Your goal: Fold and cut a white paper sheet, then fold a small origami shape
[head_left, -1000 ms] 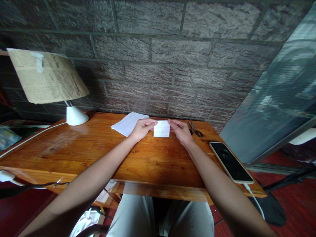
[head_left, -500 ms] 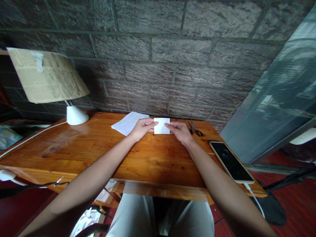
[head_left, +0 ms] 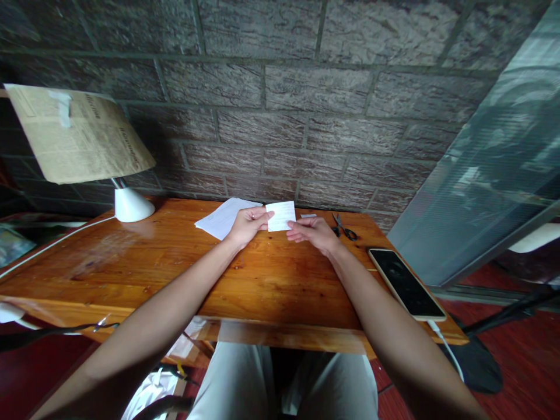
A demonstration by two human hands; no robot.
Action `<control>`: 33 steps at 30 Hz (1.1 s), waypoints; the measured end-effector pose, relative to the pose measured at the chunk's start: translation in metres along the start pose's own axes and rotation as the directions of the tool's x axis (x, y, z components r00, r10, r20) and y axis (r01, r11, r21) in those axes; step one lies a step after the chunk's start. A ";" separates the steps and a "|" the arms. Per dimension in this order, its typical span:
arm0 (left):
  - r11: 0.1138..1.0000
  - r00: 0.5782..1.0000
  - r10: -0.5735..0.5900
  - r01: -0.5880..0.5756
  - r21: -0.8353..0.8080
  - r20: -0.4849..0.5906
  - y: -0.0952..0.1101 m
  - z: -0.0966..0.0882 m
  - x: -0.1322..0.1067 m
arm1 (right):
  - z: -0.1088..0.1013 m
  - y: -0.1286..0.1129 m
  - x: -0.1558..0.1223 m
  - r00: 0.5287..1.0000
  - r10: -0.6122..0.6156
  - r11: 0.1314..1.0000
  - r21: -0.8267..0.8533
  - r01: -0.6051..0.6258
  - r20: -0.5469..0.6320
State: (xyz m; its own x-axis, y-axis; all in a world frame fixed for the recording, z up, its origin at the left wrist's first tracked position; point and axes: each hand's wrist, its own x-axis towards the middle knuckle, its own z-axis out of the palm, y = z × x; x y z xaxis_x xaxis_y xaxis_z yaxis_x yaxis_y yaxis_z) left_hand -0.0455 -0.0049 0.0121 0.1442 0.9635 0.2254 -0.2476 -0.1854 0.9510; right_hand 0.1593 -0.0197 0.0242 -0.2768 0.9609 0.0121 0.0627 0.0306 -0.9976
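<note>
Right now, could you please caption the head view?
Left hand and right hand hold a small paper at a desk.

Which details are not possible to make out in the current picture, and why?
All in the head view:
Writing on the small paper: too small to read.
Rest of the white scrap: behind the right hand.
Part of the paper sheets: behind the left hand.
Far end of the white cable: hidden by the right forearm.
</note>
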 end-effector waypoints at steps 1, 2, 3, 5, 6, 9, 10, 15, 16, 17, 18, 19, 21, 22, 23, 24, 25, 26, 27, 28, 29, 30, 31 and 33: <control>1.000 1.000 -0.011 0.011 -0.007 0.013 0.000 0.000 0.000 | -0.002 0.000 0.000 1.000 0.002 1.000 -0.001 -0.002 0.001; 1.000 0.999 -0.023 0.023 -0.018 0.030 0.000 -0.001 0.000 | -0.003 -0.001 0.000 1.000 0.005 1.000 -0.002 -0.005 0.009; 0.999 0.998 -0.035 0.037 -0.034 0.053 0.001 -0.002 0.000 | -0.005 -0.001 -0.001 0.999 0.012 1.000 -0.008 -0.012 0.030; 0.994 0.992 -0.070 0.078 -0.079 0.105 0.004 -0.004 0.000 | -0.009 -0.002 -0.002 0.994 0.042 0.999 -0.027 -0.039 0.100; 0.989 0.987 -0.093 0.108 -0.104 0.134 0.006 -0.006 -0.001 | -0.010 -0.003 -0.003 0.988 0.061 0.998 -0.037 -0.057 0.141; 0.970 0.953 -0.166 0.204 -0.133 0.252 0.011 -0.009 -0.002 | -0.011 -0.004 -0.006 0.967 0.108 0.994 -0.043 -0.101 0.230; 0.966 0.939 -0.181 0.225 -0.124 0.292 0.012 -0.009 -0.003 | -0.010 -0.005 -0.007 0.961 0.120 0.993 -0.040 -0.113 0.251; 0.963 0.899 -0.200 0.254 -0.091 0.390 0.014 -0.011 -0.006 | -0.008 -0.004 -0.009 0.933 0.156 0.987 -0.018 -0.158 0.324; 0.961 0.896 -0.202 0.259 -0.096 0.396 0.014 -0.011 -0.006 | -0.008 -0.003 -0.009 0.933 0.152 0.988 -0.011 -0.157 0.326; 0.960 0.894 -0.202 0.262 -0.102 0.400 0.014 -0.012 -0.006 | -0.008 -0.003 -0.009 0.933 0.147 0.988 -0.006 -0.154 0.329; 0.959 0.892 -0.200 0.263 -0.105 0.404 0.014 -0.012 -0.006 | -0.008 -0.002 -0.008 0.931 0.145 0.988 -0.003 -0.153 0.336; 0.960 0.891 -0.197 0.260 -0.103 0.409 0.013 -0.012 -0.006 | -0.008 -0.002 -0.008 0.927 0.146 0.988 -0.005 -0.154 0.347; 0.965 0.886 -0.186 0.247 -0.092 0.424 0.013 -0.013 -0.006 | -0.008 0.000 -0.008 0.916 0.153 0.987 -0.018 -0.158 0.370; 0.967 0.885 -0.180 0.239 -0.087 0.429 0.013 -0.013 -0.005 | -0.007 0.001 -0.007 0.913 0.156 0.987 -0.023 -0.159 0.376; 0.969 0.885 -0.174 0.232 -0.085 0.432 0.013 -0.013 -0.005 | -0.007 0.001 -0.007 0.913 0.156 0.987 -0.027 -0.158 0.378; 0.970 0.886 -0.171 0.228 -0.085 0.430 0.013 -0.013 -0.005 | -0.007 0.002 -0.007 0.914 0.155 0.987 -0.028 -0.156 0.375; 0.970 0.888 -0.169 0.225 -0.086 0.427 0.013 -0.014 -0.005 | -0.006 0.002 -0.007 0.917 0.153 0.988 -0.026 -0.154 0.368; 0.971 0.890 -0.168 0.224 -0.086 0.424 0.013 -0.014 -0.004 | -0.006 0.002 -0.007 0.920 0.152 0.988 -0.024 -0.154 0.360; 0.971 0.891 -0.169 0.224 -0.084 0.421 0.013 -0.015 -0.004 | -0.006 0.003 -0.006 0.923 0.153 0.988 -0.024 -0.154 0.354; 0.972 0.891 -0.170 0.222 -0.078 0.420 0.012 -0.015 -0.003 | -0.005 0.003 -0.006 0.924 0.156 0.987 -0.028 -0.156 0.348; 0.974 0.890 -0.173 0.219 -0.064 0.422 0.011 -0.016 -0.002 | -0.005 0.003 -0.006 0.926 0.160 0.987 -0.033 -0.158 0.342; 0.976 0.888 -0.177 0.215 -0.044 0.424 0.011 -0.016 -0.002 | -0.005 0.004 -0.006 0.927 0.165 0.986 -0.040 -0.161 0.336; 0.977 0.886 -0.182 0.211 -0.022 0.427 0.010 -0.017 -0.002 | -0.005 0.005 -0.005 0.928 0.170 0.985 -0.047 -0.163 0.331; 0.979 0.885 -0.191 0.203 0.016 0.424 0.009 -0.018 -0.001 | -0.004 0.008 -0.004 0.929 0.177 0.984 -0.059 -0.167 0.324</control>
State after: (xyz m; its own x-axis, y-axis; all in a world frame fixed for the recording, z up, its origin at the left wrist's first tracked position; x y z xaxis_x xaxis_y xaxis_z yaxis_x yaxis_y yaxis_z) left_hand -0.0649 -0.0044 0.0161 0.5811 0.8067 0.1077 -0.1973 0.0112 0.9803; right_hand 0.1653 -0.0223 0.0168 -0.5565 0.8094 -0.1876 0.1642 -0.1141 -0.9798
